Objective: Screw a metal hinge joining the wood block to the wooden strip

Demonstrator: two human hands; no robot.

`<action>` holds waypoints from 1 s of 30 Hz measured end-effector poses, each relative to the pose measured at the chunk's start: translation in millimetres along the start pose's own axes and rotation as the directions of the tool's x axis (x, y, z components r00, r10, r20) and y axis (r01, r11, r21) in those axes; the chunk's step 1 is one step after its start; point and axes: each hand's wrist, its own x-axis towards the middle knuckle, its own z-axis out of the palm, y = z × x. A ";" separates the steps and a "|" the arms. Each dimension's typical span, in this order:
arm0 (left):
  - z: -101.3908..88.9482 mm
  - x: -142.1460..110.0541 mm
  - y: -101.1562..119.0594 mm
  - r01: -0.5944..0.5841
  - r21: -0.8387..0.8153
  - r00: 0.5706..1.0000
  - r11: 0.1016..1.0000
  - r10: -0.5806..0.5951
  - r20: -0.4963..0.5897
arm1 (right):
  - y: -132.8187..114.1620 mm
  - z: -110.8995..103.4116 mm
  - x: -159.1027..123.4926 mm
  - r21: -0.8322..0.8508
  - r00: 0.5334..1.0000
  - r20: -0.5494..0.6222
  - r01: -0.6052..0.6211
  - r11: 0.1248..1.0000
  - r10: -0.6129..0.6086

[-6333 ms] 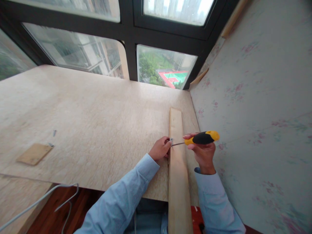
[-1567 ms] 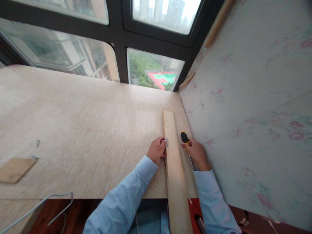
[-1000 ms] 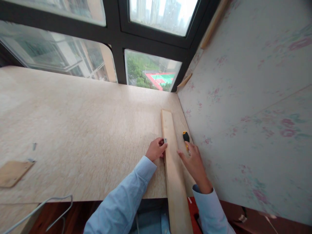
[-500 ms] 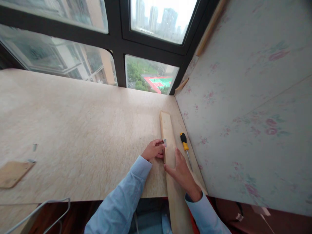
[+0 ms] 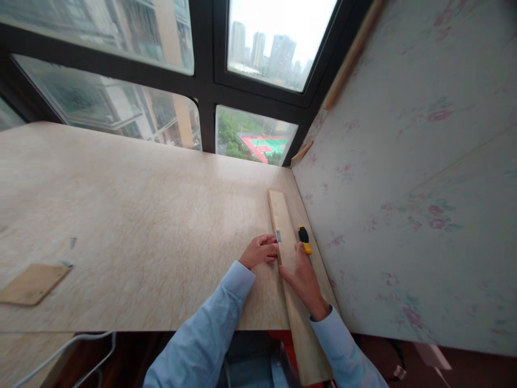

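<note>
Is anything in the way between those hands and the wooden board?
Nothing visible. The right hand spans the wooden board, and the left hand is at its left edge, by the small metal plate. The yellow-and-black screwdriver lies off the board's right side, toward the wall.

A mottled cream-and-beige worktop (image 5: 141, 226) carries a pale yellow-tan wooden strip (image 5: 287, 249) at 5 o'clock, with a silver-grey bracket (image 5: 278, 235) on it, and a black-and-yellow screwdriver (image 5: 304, 237) at 4 o'clock. Light blue sleeves (image 5: 202, 323) reach in from 7 and 5 o'clock; a tan board (image 5: 34, 284) and whitish cable (image 5: 76, 338) sit toward 8. Off-white wallpaper (image 5: 404, 215) with pink flowers and grey-green leaves fills 3 o'clock, and the window frame (image 5: 207, 99) at 11 is near-black.
</note>
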 end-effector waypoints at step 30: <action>-107.2 -139.0 8.6 -0.320 0.591 0.623 0.741 0.634 -0.458 | -123.5 -6.6 -10.9 0.183 0.830 0.527 0.099 0.978 -0.182</action>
